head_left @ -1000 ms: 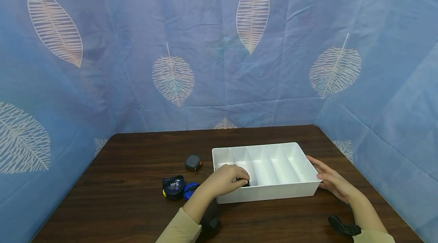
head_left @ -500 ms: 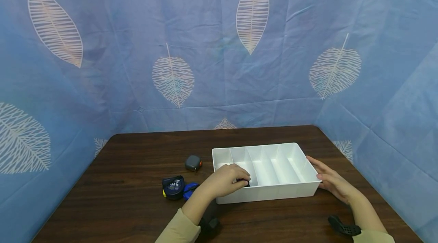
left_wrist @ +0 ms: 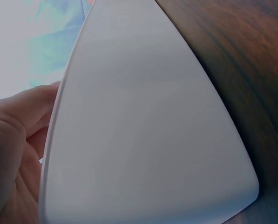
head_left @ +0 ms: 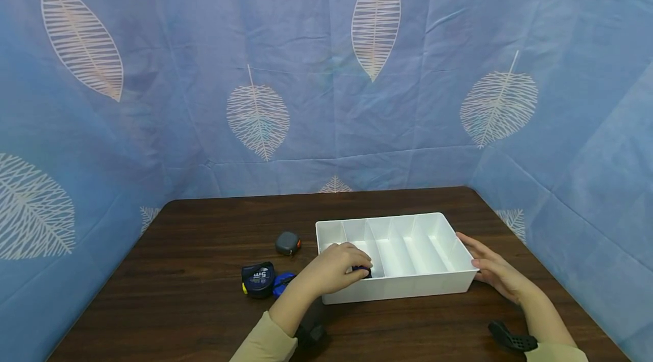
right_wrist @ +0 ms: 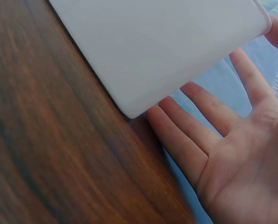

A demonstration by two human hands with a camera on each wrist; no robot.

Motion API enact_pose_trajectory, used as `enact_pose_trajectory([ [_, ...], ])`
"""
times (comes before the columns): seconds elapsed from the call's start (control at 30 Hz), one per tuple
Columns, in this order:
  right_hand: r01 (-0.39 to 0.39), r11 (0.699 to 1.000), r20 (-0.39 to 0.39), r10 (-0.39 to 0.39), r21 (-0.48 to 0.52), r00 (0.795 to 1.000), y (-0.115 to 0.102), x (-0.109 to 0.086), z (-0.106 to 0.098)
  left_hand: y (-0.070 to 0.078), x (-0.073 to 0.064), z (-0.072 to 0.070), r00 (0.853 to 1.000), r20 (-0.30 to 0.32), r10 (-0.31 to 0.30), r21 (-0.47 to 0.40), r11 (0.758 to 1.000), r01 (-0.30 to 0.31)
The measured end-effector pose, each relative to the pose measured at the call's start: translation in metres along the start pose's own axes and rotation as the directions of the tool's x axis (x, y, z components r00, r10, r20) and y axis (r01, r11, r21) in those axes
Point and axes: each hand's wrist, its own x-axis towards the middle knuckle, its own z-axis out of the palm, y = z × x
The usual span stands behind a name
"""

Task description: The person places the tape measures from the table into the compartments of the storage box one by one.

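A white divided tray stands on the table's right half. My left hand reaches over its near wall into a left-side compartment. Its curled fingers hold a small dark tape measure, mostly hidden behind the fingers. In the left wrist view the tray's outer wall fills the middle, and part of the left hand shows beyond the rim. My right hand rests against the tray's right end. In the right wrist view its fingers extend along the end wall, with the thumb at the rim corner.
Left of the tray lie a dark 5m tape measure, a blue tape measure partly behind the left forearm, and a grey tape measure farther back. The brown table meets blue leaf-patterned cloth behind.
Slightly more of the dark tape measure shows under my left fingers, with a bluish patch visible. The left hand has shifted barely to the left. The right hand and tray stay put.
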Motion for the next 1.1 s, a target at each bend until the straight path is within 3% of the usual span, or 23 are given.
enact_pose_trajectory([
  [0.47, 0.017, 1.0, 0.007, -0.017, -0.011, 1.0, 0.0, 0.0, 0.0, 0.003, -0.004, -0.009, 0.999, -0.015, -0.033, -0.007, 0.999, 0.033],
  [1.1, -0.009, 1.0, -0.007, 0.009, 0.005, 1.0, 0.0, 0.0, 0.0, 0.003, -0.01, -0.021, 0.998, -0.065, -0.019, 0.0, 1.0, 0.019],
])
